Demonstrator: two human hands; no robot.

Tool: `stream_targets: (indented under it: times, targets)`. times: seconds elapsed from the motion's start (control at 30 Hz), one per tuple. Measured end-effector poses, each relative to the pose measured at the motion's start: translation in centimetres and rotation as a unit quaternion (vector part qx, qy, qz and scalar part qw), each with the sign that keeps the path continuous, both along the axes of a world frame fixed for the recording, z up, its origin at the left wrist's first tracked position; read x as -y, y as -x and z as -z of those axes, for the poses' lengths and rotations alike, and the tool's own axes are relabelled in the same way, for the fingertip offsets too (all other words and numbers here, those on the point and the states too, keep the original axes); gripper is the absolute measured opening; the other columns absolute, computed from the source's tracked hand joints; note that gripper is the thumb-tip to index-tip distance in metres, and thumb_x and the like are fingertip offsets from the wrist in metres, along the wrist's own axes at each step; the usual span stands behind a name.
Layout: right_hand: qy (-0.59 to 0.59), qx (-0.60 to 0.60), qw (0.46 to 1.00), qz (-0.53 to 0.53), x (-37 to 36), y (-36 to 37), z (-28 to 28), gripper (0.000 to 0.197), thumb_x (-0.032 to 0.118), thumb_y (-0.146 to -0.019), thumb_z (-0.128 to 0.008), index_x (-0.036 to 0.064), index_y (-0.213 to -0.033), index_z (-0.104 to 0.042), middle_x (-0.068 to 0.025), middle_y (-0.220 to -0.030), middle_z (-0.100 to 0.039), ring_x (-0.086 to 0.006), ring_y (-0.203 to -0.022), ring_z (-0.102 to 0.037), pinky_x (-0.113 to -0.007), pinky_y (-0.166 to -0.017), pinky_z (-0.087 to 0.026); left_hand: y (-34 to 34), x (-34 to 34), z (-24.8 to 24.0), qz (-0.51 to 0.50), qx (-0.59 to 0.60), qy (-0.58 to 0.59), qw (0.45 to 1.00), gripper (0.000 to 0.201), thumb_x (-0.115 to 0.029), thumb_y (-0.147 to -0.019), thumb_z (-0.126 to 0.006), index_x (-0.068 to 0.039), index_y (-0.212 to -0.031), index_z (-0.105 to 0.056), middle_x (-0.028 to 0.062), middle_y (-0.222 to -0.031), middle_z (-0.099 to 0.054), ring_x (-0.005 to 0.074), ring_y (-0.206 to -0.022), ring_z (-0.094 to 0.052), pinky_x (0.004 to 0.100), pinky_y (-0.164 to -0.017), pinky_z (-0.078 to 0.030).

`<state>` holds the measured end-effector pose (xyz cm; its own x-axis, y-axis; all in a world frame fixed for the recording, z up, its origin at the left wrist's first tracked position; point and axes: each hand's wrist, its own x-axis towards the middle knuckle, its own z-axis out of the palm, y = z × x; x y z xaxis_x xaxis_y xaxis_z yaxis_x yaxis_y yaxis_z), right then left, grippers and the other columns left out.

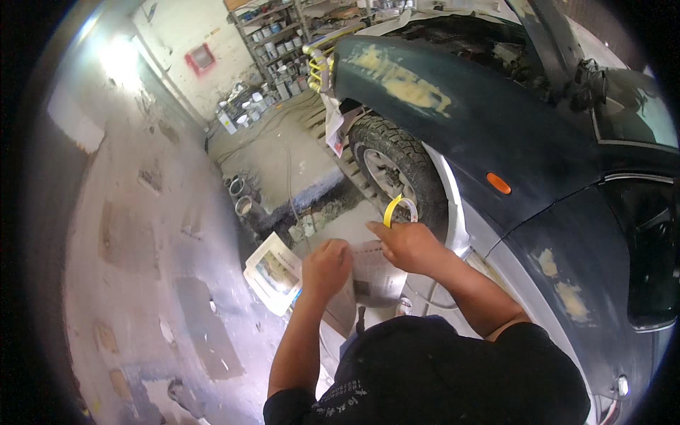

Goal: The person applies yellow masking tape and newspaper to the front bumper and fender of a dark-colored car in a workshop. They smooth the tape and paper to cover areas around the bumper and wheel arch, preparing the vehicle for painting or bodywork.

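My left hand (327, 265) grips paper (379, 280); my right hand (412, 248), at its three o'clock, holds tape (389, 211): tugging could tear the paper.

Tiny dark print runs over the newspaper sheet (380, 275), but the words are too small to read. The folded paper (275, 273) to its left has more tiny print next to a picture, and that is too small to read too. The black shirt (453, 375) has small, slanted white writing (348, 401), with some numbers in it.
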<state>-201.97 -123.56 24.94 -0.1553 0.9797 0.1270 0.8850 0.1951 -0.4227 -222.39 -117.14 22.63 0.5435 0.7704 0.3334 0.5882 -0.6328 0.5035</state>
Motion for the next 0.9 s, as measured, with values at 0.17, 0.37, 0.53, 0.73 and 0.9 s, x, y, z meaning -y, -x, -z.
stream_targets:
  times: [0.17, 0.37, 0.53, 0.73, 0.9]
  targets:
    - [-0.057, -0.023, 0.996, 0.063, -3.0, -0.5, 2.0, 0.047, 0.016, -0.082, -0.056, 0.0095, -0.128, -0.050, -0.0213, -0.085, -0.062, -0.0382, -0.076, -0.063, -0.047, -0.067, -0.050, -2.5, -3.9, 1.2, 0.057, 0.004, -0.035, 0.998, 0.007, -0.014, -0.081, -0.059, -0.009, -0.086, -0.059, 0.0120, -0.080, -0.062, 0.0357, -0.071, -0.062, 0.0444, -0.062, -0.049]
    - [-0.128, -0.161, 0.976, 0.074, -5.9, 1.1, 4.2, 0.046, 0.008, -0.081, -0.063, 0.0070, -0.125, -0.051, -0.0199, -0.090, -0.065, -0.0376, -0.080, -0.064, -0.042, -0.069, -0.054, -4.1, -7.9, 2.0, 0.147, 0.005, -0.056, 0.988, 0.007, -0.013, -0.079, -0.059, -0.007, -0.082, -0.055, 0.0124, -0.074, -0.059, 0.0363, -0.064, -0.060, 0.0462, -0.057, -0.048]
    - [-0.169, -0.180, 0.962, 0.120, -8.1, 2.8, 4.1, 0.041, 0.008, -0.083, -0.060, 0.0077, -0.123, -0.053, -0.0203, -0.087, -0.064, -0.0395, -0.075, -0.063, -0.045, -0.062, -0.051, -3.6, -11.6, 1.5, 0.220, 0.008, -0.105, 0.970, 0.009, -0.011, -0.077, -0.060, -0.006, -0.081, -0.053, 0.0121, -0.073, -0.058, 0.0344, -0.062, -0.059, 0.0449, -0.055, -0.048]
    - [-0.180, -0.142, 0.962, 0.146, -9.8, 3.9, 4.0, 0.042, 0.006, -0.081, -0.060, 0.0073, -0.123, -0.054, -0.0202, -0.085, -0.063, -0.0388, -0.073, -0.063, -0.044, -0.060, -0.051, -3.2, -15.4, 0.9, 0.291, 0.007, -0.106, 0.951, 0.011, -0.013, -0.078, -0.059, -0.006, -0.086, -0.055, 0.0121, -0.077, -0.060, 0.0357, -0.063, -0.061, 0.0457, -0.055, -0.050]
    - [-0.247, -0.123, 0.948, 0.156, -9.7, 4.4, 3.0, 0.043, 0.002, -0.080, -0.060, 0.0057, -0.123, -0.053, -0.0202, -0.088, -0.065, -0.0386, -0.075, -0.064, -0.043, -0.062, -0.052, -3.7, -16.5, 0.0, 0.327, 0.005, -0.113, 0.938, 0.010, -0.013, -0.078, -0.059, -0.006, -0.082, -0.054, 0.0110, -0.073, -0.059, 0.0328, -0.063, -0.060, 0.0443, -0.056, -0.049]
